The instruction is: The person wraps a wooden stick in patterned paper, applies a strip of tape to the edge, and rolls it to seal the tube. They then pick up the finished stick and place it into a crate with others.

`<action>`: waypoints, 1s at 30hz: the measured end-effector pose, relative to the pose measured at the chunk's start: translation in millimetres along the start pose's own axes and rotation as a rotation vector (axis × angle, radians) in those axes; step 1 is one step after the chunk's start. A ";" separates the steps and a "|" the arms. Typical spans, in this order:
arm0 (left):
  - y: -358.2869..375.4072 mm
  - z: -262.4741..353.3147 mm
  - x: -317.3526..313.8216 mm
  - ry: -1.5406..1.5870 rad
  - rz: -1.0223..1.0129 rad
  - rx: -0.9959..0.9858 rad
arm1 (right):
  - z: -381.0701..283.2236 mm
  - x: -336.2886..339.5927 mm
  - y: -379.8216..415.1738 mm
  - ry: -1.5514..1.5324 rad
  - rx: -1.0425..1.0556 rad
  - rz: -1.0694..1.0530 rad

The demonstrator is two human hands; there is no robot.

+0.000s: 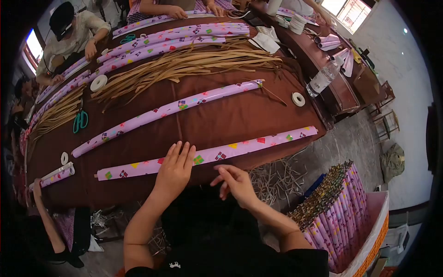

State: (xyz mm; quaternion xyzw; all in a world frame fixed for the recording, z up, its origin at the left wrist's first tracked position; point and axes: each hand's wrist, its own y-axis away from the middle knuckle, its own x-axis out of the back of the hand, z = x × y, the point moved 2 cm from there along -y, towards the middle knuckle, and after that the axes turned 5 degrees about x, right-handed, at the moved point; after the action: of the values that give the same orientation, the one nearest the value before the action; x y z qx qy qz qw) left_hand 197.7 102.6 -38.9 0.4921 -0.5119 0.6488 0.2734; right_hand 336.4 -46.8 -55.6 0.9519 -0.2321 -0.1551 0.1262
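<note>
A long, slim roll of lilac gift-print wrapping paper (251,147) lies across the near edge of the brown-covered table, with a bit of brown showing at its left end. My left hand (174,168) rests flat on this roll, left of its middle, fingers stretched out together. Just below the roll is my right hand (236,184), apart from it, its fingers loosely bent and spread, with nothing visible in them. Farther back, a second roll of the same paper (166,109) lies at a slant.
Brown flat strips (194,62), teal-handled scissors (80,121) and a white tape roll (298,99) lie on the table. A water bottle (324,77) stands right. A lined basket (376,231) of finished rolls is at my right. Co-workers (76,34) sit around.
</note>
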 end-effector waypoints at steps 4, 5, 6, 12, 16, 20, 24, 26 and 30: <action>2.7 2.9 -2.0 -0.047 0.061 -0.005 | 3.5 -34.6 -17.0 -0.201 -0.091 0.063; 2.3 3.3 -1.3 -0.049 0.062 -0.008 | 3.8 -37.4 -19.9 -0.259 -0.128 0.107; 2.2 4.4 -0.3 -0.060 0.054 -0.010 | 2.8 -37.8 -22.1 -0.262 -0.127 0.109; 4.0 2.4 -1.3 -0.026 0.046 0.000 | 9.9 -41.1 -27.2 -0.236 -0.045 0.184; 4.0 1.2 0.0 0.038 -0.019 0.037 | 14.7 -42.1 -25.1 -0.254 0.043 0.180; 2.7 -0.2 -0.1 0.040 -0.045 0.042 | 16.1 -36.4 -20.2 -0.356 0.044 0.057; 0.9 -4.1 -0.2 0.063 -0.056 0.031 | 9.3 -24.9 -10.8 -0.532 -0.076 -0.077; 0.7 -4.1 -2.2 0.085 -0.059 0.010 | -7.3 -16.1 0.7 -0.682 -0.158 -0.413; 0.2 -1.4 0.8 0.056 -0.043 -0.003 | -34.7 -1.4 25.7 -0.271 -0.110 -0.417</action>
State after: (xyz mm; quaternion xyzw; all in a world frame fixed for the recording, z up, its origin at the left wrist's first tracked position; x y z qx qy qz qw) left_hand 196.7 103.7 -38.2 0.4842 -0.4943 0.6554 0.3026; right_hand 337.1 -62.4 -15.3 0.9415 -0.0366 -0.3162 0.1106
